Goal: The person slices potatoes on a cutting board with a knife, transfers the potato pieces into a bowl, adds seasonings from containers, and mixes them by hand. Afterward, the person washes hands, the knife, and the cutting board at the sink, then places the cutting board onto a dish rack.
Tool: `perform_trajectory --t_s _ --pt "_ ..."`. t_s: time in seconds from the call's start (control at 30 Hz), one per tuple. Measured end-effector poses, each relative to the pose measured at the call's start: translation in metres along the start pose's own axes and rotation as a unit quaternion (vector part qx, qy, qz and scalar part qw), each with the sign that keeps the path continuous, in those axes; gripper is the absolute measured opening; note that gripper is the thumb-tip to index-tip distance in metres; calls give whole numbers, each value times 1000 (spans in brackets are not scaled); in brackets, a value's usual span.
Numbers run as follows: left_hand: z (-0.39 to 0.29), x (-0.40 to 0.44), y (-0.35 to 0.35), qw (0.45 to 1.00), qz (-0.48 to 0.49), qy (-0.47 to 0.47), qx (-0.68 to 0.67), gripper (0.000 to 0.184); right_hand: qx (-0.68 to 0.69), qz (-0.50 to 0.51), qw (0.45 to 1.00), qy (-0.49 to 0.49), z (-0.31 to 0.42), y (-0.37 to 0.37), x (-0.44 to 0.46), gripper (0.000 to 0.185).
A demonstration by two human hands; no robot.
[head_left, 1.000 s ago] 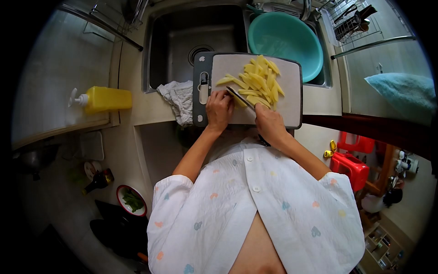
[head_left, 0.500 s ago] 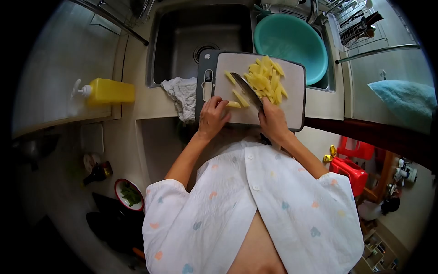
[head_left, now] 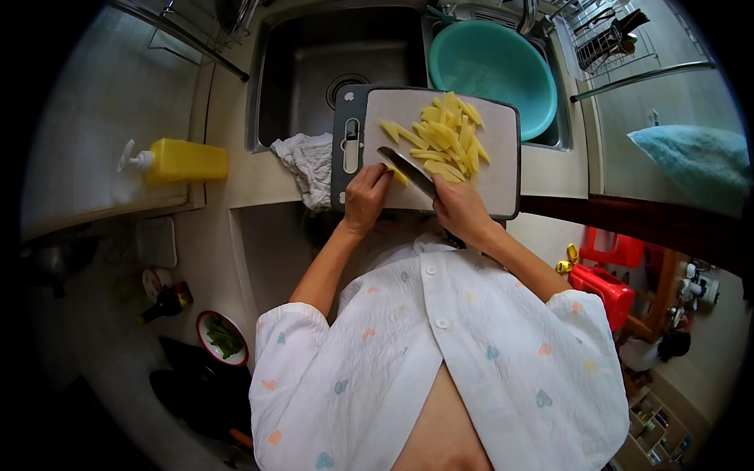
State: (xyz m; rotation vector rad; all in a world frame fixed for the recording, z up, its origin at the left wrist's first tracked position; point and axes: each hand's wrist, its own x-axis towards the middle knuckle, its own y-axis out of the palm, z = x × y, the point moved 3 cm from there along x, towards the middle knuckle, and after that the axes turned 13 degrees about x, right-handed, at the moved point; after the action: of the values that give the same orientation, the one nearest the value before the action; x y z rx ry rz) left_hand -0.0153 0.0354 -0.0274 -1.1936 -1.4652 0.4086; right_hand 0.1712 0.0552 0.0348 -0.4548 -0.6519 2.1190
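Across the pale, smooth countertop [head_left: 250, 182] sits a rectangular grey-and-white cutting board [head_left: 500, 149], crumpled white cloth [head_left: 308, 169] right beside, yellow pump bottle [head_left: 187, 161] standing left!

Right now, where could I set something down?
Bare counter shows between the yellow bottle and cloth, and right of the cutting board, in front of the teal basin. The board's right margin is bare. Its middle and near edge are crowded: yellow strips, knife, left hand, right hand.

A dark-bladed knife [head_left: 407, 169] slants across a pale, grey-edged cutting board [head_left: 499, 169], tip toward the far left, with a small yellow piece [head_left: 400, 176] just beside the blade's near-left side and a loose, overlapping pile of cut yellow strips [head_left: 453, 135] on its far-right side.
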Motion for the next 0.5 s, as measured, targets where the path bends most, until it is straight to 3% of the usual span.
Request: perform_trajectory --t_s 0.2,0.4,0.5 --pt "1 -1 2 1000 -1 5 1 14 -27 35 999 -15 6 1 6 24" --pt "3 -2 4 1000 -6 13 2 15 -83 35 993 -71 5 1 17 19" --pt "3 -2 5 1000 0 10 6 16 -45 28 997 -57 -1 9 20 20"
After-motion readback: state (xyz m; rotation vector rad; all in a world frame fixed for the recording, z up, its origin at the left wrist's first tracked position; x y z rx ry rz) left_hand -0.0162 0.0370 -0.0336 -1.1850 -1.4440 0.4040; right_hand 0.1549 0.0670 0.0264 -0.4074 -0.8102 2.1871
